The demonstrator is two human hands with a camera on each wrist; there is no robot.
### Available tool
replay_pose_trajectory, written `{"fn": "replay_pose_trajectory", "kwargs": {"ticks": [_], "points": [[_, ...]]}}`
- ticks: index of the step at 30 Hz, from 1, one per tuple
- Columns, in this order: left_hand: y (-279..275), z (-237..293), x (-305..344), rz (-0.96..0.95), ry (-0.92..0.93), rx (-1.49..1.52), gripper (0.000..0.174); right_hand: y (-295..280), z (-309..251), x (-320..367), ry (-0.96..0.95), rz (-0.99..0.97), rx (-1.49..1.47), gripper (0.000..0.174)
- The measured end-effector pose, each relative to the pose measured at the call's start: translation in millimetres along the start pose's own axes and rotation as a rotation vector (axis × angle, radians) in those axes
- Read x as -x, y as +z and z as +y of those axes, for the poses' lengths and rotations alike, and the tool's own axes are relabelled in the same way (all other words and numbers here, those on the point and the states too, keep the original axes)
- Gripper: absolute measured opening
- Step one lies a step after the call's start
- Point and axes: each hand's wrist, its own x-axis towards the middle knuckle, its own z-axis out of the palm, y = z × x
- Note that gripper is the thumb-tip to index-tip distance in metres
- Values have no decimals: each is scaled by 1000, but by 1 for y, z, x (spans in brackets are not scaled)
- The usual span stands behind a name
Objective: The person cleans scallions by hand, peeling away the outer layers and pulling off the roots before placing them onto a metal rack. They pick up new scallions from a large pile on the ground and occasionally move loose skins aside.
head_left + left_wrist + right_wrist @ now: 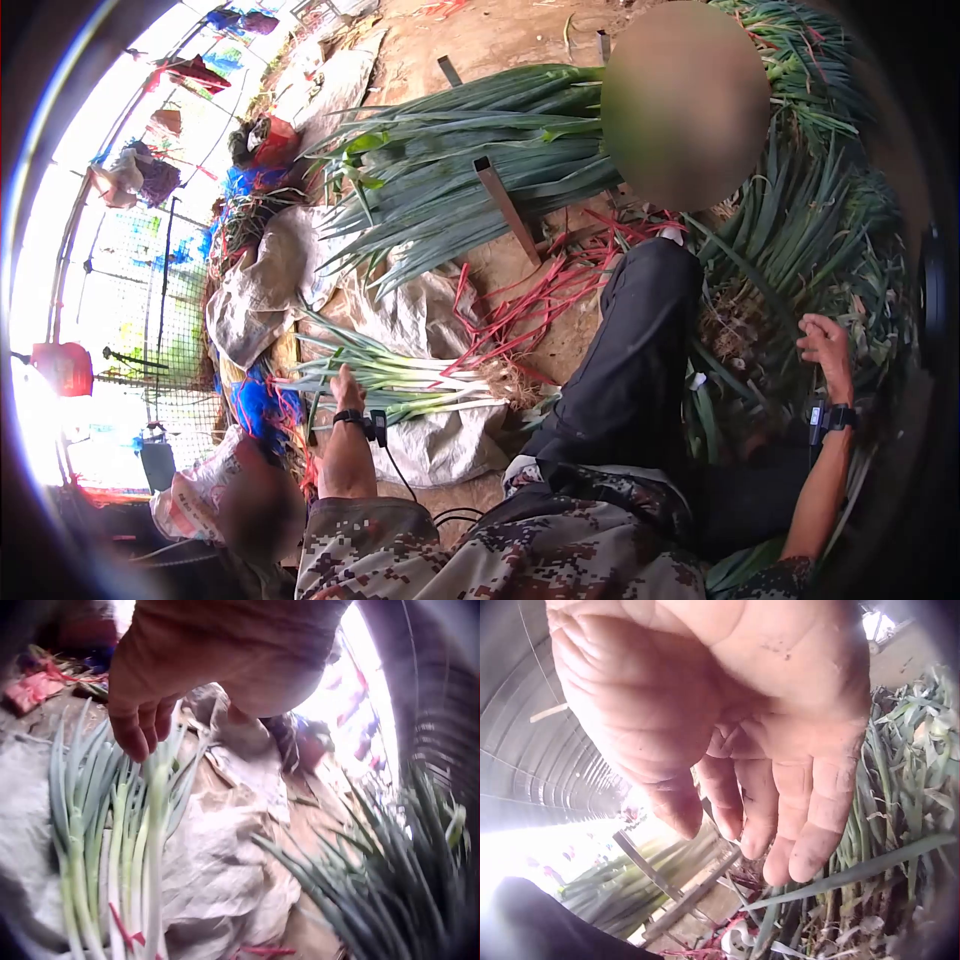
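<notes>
A small bunch of green onions (440,377) lies on a pale woven sack, roots to the right and green tops to the left. My left hand (347,387) is over the leafy end. In the left wrist view, its fingers (132,739) point down right at the leaves (82,776), with the thumb apart. My right hand (826,350) is raised beside the large heap of green onions (800,230) on the right. The right wrist view shows its palm (742,712) bare, fingers loosely bent and nothing held. A long leaf (855,874) crosses just below those fingertips.
A thick bundle of green onions (480,150) rests in a rack with upright posts (507,210). Red ties (520,315) lie tangled on the ground near my bent knee (650,290). A crumpled sack (255,295) and netting (185,310) are at the left.
</notes>
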Motion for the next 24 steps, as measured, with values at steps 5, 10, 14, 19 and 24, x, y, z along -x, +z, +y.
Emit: {"fn": "replay_pose_trajectory", "kwargs": {"ticks": [5,10,14,19,24], "points": [[142,103,99,-517,577,81,39,-2,-74,50,-159,55,-191,45],[290,237,339,-1015,926,150,39,-24,-78,68,-348,174,-499,36],[382,253,510,-1460,988,77,42,-37,-44,72,-325,280,-733,35],[503,150,631,-1996,865,-230,39,-57,-11,91,-283,402,-845,31],[623,-60,619,-2047,1019,-768,29,-69,-8,120,-294,465,-891,28]]}}
